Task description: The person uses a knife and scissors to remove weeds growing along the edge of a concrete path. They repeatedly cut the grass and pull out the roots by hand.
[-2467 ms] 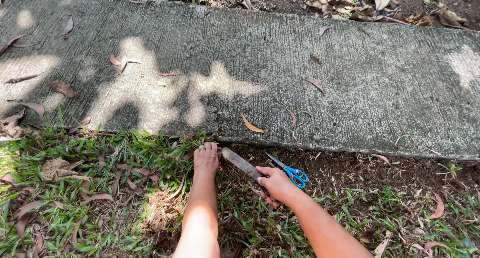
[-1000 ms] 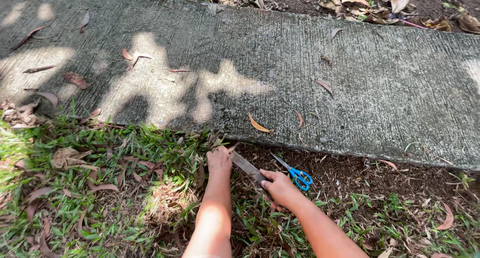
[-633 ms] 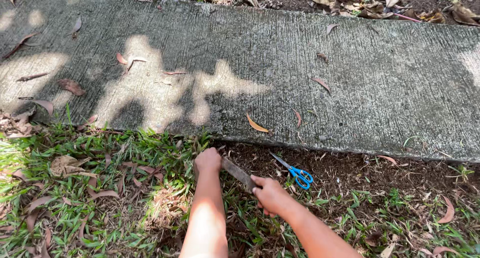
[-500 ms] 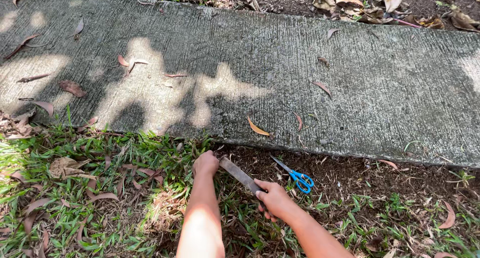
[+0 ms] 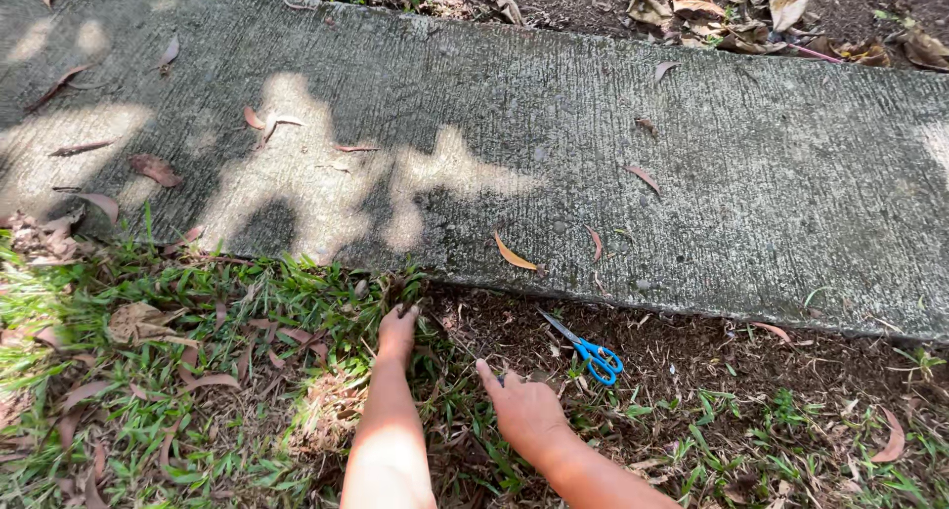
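Observation:
My left hand (image 5: 397, 333) reaches into the grass (image 5: 297, 301) at the near edge of a concrete path (image 5: 593, 153), its fingers closed on a tuft. Just to its right, my right hand (image 5: 524, 410) lies low over the soil, curled around the handle of a knife. Only a dark bit of the knife (image 5: 500, 379) shows by the fingers; the blade is hidden under the hand. A pair of blue-handled scissors (image 5: 593, 353) lies on the bare soil to the right of that hand, blades pointing toward the path.
Dry leaves are scattered over the path and the grass, one orange leaf (image 5: 514, 255) near the path's edge. A strip of dark bare soil (image 5: 712, 351) runs along the path on the right. Leaf litter (image 5: 771, 15) piles up beyond the far edge.
The knife blade, earlier visible slanting between my hands, has dropped out of sight under my right hand, which has lowered toward the soil. My left hand stays on the grass.

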